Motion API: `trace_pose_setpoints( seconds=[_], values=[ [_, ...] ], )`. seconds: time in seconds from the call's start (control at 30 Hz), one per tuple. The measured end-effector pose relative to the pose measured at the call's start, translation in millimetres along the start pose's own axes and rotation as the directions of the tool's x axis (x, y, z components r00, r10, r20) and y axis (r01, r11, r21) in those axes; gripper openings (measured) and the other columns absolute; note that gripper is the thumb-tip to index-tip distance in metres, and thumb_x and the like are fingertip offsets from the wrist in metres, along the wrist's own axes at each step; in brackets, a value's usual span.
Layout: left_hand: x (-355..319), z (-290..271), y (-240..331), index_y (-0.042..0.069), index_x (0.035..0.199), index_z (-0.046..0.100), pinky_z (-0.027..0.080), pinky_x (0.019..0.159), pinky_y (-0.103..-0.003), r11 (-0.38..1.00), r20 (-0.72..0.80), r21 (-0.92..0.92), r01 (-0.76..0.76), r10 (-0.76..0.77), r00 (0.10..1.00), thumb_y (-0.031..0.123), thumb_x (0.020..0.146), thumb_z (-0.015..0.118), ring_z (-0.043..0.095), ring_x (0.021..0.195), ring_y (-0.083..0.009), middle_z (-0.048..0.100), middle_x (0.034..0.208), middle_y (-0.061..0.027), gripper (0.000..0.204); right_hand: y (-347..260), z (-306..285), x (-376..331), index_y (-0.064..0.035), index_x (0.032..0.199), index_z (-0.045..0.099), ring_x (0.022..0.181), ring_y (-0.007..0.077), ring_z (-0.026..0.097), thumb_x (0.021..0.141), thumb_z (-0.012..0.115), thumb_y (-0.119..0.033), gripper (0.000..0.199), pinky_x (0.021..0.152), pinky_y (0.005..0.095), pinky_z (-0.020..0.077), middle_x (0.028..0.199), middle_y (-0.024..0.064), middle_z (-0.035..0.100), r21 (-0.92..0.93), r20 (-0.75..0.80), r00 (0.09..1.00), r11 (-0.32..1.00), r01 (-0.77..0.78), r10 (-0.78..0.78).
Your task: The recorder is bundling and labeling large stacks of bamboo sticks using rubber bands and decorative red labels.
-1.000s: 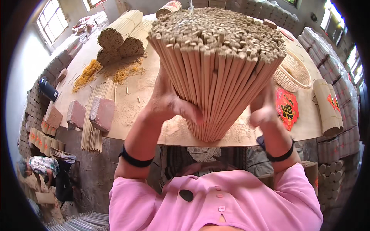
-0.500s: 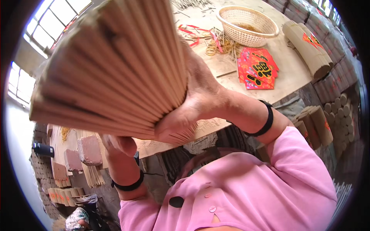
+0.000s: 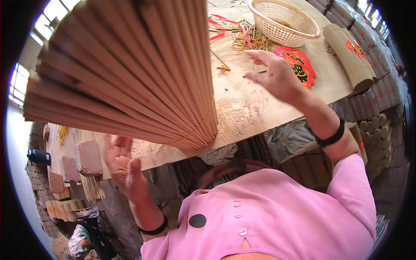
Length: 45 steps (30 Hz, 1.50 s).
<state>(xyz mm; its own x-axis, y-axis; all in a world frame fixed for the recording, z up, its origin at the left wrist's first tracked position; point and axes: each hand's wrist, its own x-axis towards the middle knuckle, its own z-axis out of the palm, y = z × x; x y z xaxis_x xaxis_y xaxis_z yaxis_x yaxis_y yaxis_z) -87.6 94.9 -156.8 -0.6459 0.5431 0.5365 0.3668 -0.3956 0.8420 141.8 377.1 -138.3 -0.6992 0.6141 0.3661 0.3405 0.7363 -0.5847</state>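
Observation:
A thick bundle of brown incense sticks (image 3: 143,78) stands upright on the wooden table (image 3: 242,117), looming close to the camera. Its top fans wide, and a thin yellow rubber band (image 3: 197,130) circles it near the base. Just left of the base is my left hand (image 3: 123,167), fingers apart and holding nothing. My right hand (image 3: 277,78) hovers right of the bundle, open and empty, in front of a fan of red printed cards (image 3: 305,65) that it partly covers.
Beyond my right hand are a woven basket (image 3: 286,38), loose rubber bands (image 3: 260,42) and red strips (image 3: 217,36). Tied stick bundles (image 3: 346,56) lie at the right edge. Bricks (image 3: 89,158) weigh down sticks at left. Another person (image 3: 80,240) is at lower left.
Both hands have let go of the incense bundle, which now rests on the table. My right hand has moved right toward the red cards; my left has drawn slightly away.

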Motion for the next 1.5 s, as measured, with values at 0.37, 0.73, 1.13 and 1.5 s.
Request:
trace_pose_setpoints(
  seconds=[0.37, 0.73, 1.13, 1.5],
  values=[
    [-47.4, -12.4, -11.7, -0.007, 0.134, 0.033, 0.037, 0.101, -0.035, 0.995, -0.031, 0.045, 0.090, -0.089, 0.996, 0.016, 0.086, 0.064, 0.051, 0.116, -0.0255, 0.050, 0.124, -0.0174, 0.061, 104.0, 72.0, 164.0, 0.0023, 0.093, 0.066, 0.088, 0.0323, 0.065, 0.079, 0.053, -0.011, 0.024, 0.078, 0.0393, 0.0505, 0.097, 0.0197, 0.066, -0.643, 0.172, 0.946, 0.759, -0.102, 0.273],
    [-77.1, -27.7, -5.6, -0.005, 0.135, 0.035, 0.035, 0.102, -0.034, 0.967, -0.046, -0.029, 0.254, -0.255, 0.966, 0.004, 0.084, 0.061, 0.051, 0.117, -0.0246, 0.052, 0.124, -0.0182, 0.058, 84.6, 31.5, 128.9, -0.0027, 0.085, 0.064, 0.061, 0.0136, 0.063, 0.080, 0.062, -0.023, 0.022, 0.054, 0.0289, 0.0495, 0.072, 0.0079, 0.066, -0.049, 0.196, 0.877, 0.897, -0.439, 0.439],
    [-88.7, -13.7, 13.4, -0.005, 0.132, 0.038, 0.043, 0.092, -0.033, 0.981, 0.113, 0.132, 0.139, -0.155, 0.982, 0.007, 0.085, 0.060, 0.059, 0.102, -0.0230, 0.055, 0.118, -0.0176, 0.053, -13.8, 28.6, 57.7, -0.0053, 0.086, 0.067, 0.062, 0.0086, 0.061, 0.077, 0.061, -0.006, 0.011, 0.052, 0.0248, 0.0464, 0.074, 0.0028, 0.063, 0.157, 0.242, 0.948, 0.956, -0.249, 0.207],
    [-74.5, 40.9, -14.6, -0.001, 0.109, 0.059, 0.049, 0.069, -0.026, 0.999, 0.676, -0.047, 0.002, 0.030, 0.737, 0.003, 0.074, 0.072, 0.060, 0.084, -0.0171, 0.061, 0.105, -0.0131, 0.038, -112.3, 67.1, -118.3, -0.0031, 0.082, 0.060, 0.065, 0.0215, 0.062, 0.076, 0.064, -0.003, 0.008, 0.058, 0.0299, 0.0492, 0.072, 0.0119, 0.061, 0.498, 0.212, 0.968, 0.867, 0.010, -0.132]
  ],
)
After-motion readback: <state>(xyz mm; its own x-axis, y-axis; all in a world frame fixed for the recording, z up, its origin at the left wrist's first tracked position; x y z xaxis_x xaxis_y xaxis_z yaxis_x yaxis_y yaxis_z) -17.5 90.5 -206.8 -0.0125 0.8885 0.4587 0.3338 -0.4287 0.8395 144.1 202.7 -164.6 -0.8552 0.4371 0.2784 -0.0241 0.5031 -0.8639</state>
